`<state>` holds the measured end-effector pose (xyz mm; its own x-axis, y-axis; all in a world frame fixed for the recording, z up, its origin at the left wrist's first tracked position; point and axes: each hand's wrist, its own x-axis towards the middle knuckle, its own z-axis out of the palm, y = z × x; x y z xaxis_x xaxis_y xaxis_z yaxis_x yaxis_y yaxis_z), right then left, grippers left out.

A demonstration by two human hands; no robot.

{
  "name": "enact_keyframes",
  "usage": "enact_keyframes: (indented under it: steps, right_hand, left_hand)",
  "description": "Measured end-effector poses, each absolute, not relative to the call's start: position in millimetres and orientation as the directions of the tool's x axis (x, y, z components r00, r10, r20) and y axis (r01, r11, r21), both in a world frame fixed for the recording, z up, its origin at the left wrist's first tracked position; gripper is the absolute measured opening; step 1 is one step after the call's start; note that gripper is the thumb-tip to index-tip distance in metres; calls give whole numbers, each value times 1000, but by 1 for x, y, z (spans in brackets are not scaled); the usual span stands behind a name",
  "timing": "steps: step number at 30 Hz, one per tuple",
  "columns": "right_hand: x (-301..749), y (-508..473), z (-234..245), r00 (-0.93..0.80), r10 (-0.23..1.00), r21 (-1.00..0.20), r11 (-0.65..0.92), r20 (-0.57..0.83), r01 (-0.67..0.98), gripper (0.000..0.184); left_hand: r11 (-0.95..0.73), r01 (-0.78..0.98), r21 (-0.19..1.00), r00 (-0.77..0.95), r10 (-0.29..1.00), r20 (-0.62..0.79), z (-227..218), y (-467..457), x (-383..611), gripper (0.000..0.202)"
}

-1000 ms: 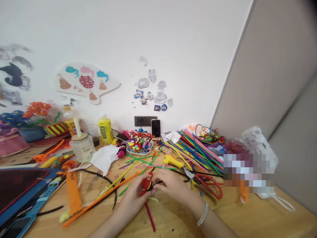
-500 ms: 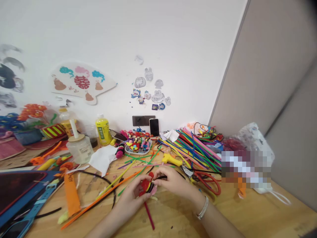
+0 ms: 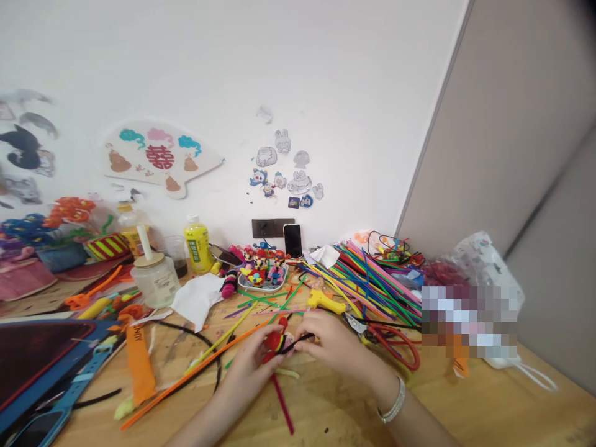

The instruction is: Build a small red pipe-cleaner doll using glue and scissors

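My left hand (image 3: 249, 366) is closed around a small red pipe-cleaner figure (image 3: 274, 343) with yellow and black bands, held just above the wooden table (image 3: 465, 410). My right hand (image 3: 330, 338) pinches a thin black pipe cleaner (image 3: 298, 339) that runs into the figure. A dark red stem (image 3: 283, 406) hangs down from the figure onto the table. A bracelet sits on my right wrist.
A heap of coloured pipe cleaners (image 3: 372, 279) lies at the back right, with red-handled scissors (image 3: 391, 341) and a yellow tool (image 3: 326, 303) near my right hand. A jar (image 3: 156, 279), yellow bottle (image 3: 198, 245), phone (image 3: 292, 241), figurine tray (image 3: 261, 273) and orange strip (image 3: 139, 366) stand left.
My hands have stayed at the figure with small finger shifts. My right hand has pulled the black pipe cleaner slightly to the right. The view has shifted a little.
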<state>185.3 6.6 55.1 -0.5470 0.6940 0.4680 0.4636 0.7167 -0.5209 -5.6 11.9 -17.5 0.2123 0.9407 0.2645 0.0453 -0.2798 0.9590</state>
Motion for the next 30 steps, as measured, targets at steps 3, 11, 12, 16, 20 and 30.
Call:
enact_keyframes:
  steps: [3, 11, 12, 16, 20, 30]
  right_hand:
    - [184, 7, 50, -527, 696, -488, 718, 489, 496, 6]
    - [187, 12, 44, -530, 682, -421, 730, 504, 539, 6]
    - [187, 13, 44, -531, 684, -420, 728, 500, 542, 6]
    - [188, 17, 40, -552, 660, -394, 750, 510, 532, 6]
    - [188, 18, 37, -575, 626, -374, 778, 527, 505, 7]
    - [185, 14, 38, -565, 634, -371, 771, 528, 518, 8]
  left_hand:
    - [-269, 41, 962, 208, 944, 255, -18, 12, -5, 34]
    - [-165, -39, 985, 259, 951, 170, -18, 9, 2, 49]
    - [-156, -41, 987, 257, 953, 161, -18, 9, 3, 52]
    - [-142, -21, 990, 242, 960, 143, -19, 9, 5, 56]
    - [-138, 5, 990, 225, 965, 133, -20, 9, 3, 55]
    - [-132, 35, 991, 247, 962, 120, -19, 8, 2, 55]
